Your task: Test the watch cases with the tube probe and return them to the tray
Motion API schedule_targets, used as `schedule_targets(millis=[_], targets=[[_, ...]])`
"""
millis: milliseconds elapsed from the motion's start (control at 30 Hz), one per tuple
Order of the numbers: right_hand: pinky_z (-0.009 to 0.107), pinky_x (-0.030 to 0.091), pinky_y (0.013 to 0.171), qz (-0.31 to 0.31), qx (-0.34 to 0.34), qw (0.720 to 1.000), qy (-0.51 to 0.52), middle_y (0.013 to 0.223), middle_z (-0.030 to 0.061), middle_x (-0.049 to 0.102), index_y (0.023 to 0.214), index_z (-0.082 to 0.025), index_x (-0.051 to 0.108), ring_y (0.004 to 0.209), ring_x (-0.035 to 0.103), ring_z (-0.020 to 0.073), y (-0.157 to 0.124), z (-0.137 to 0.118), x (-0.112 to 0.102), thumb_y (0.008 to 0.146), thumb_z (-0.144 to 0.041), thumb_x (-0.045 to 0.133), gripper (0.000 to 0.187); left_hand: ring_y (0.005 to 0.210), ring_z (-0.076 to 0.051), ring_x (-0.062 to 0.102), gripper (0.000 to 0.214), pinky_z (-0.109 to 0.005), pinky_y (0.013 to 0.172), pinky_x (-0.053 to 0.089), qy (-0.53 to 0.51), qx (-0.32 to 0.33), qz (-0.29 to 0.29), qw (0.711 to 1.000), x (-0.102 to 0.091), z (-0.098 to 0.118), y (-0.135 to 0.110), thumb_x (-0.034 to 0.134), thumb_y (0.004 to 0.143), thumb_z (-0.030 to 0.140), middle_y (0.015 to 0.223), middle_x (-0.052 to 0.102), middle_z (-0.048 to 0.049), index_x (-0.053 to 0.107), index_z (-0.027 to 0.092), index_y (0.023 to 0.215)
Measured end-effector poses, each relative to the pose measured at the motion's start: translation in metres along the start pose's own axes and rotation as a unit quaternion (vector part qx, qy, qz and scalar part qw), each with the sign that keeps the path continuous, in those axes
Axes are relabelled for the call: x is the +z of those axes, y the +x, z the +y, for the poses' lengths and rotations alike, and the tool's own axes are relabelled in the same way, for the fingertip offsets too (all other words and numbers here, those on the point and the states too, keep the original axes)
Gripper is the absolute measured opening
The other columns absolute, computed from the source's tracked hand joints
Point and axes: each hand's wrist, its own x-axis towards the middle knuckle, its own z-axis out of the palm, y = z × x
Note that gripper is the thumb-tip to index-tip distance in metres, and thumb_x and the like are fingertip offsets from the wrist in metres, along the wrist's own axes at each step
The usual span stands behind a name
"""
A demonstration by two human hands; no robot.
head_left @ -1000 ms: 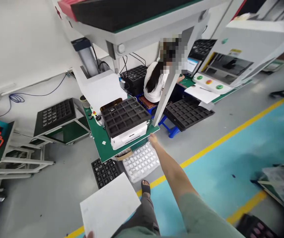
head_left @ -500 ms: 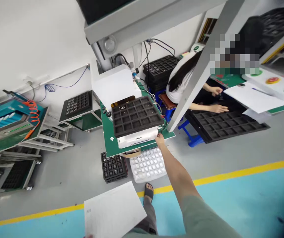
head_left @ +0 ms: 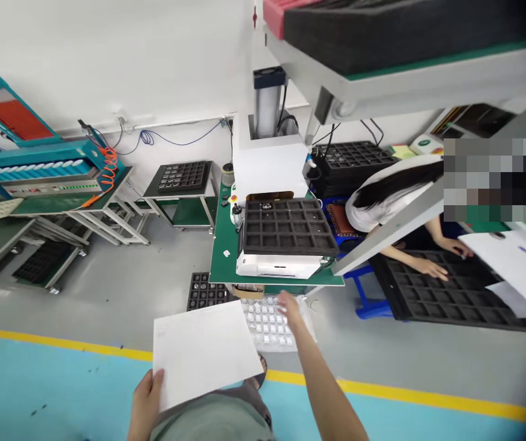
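My left hand (head_left: 146,401) grips the near corner of a flat white sheet (head_left: 203,350), held level in front of my body. My right hand (head_left: 290,307) is stretched forward over a clear blister tray (head_left: 270,323) on the floor, just short of the green bench edge (head_left: 226,260); its fingers are blurred. On the bench a black compartment tray (head_left: 288,225) rests on a white machine base (head_left: 281,267).
A second black tray with parts (head_left: 205,291) lies on the floor under the bench. A seated person in white (head_left: 389,196) reaches into a large black tray (head_left: 447,294) at the right. Metal carts (head_left: 182,184) and blue racks (head_left: 37,168) stand at left. A yellow floor line (head_left: 405,395) crosses near me.
My view has swung to face the bench straight on. My right hand has drawn back from the bench's front edge to above the clear tray. My left hand has come into view holding the sheet.
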Motion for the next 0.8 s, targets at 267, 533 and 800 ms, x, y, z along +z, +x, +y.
schedule_targets(millis=[267, 533, 800], targets=[[0.04, 0.064, 0.073, -0.174, 0.012, 0.985, 0.009, 0.086, -0.0054, 0.082, 0.092, -0.033, 0.078, 0.078, 0.079, 0.0246, -0.102, 0.034, 0.121, 0.081, -0.061, 0.078, 0.03, 0.067, -0.024, 0.059, 0.068, -0.034, 0.062, 0.05, -0.102, 0.063, -0.072, 0.99, -0.005, -0.002, 0.082, 0.065, 0.059, 0.088, 0.063, 0.065, -0.004, 0.064, 0.02, 0.067], [0.034, 0.061, 0.066, 0.025, -0.014, 0.999, 0.021, 0.079, 0.0017, 0.079, 0.097, -0.017, 0.076, 0.069, 0.074, 0.0193, -0.113, 0.01, 0.163, 0.082, -0.057, 0.082, 0.042, 0.05, -0.016, 0.047, 0.071, -0.03, 0.049, 0.041, -0.12, 0.111, -0.224, 0.961, -0.047, -0.021, 0.211, 0.062, 0.067, 0.087, 0.059, 0.053, 0.0032, 0.069, 0.019, 0.086], [0.03, 0.058, 0.062, 0.352, -0.121, 0.922, 0.106, 0.078, 0.0039, 0.077, 0.093, -0.014, 0.073, 0.068, 0.071, 0.0185, -0.101, -0.047, 0.152, 0.071, -0.048, 0.087, 0.042, 0.058, -0.012, 0.057, 0.043, -0.027, 0.058, 0.052, -0.007, 0.074, -0.275, 0.959, -0.081, -0.046, 0.305, 0.066, 0.096, 0.058, 0.071, 0.06, 0.0027, 0.066, 0.015, 0.089]])
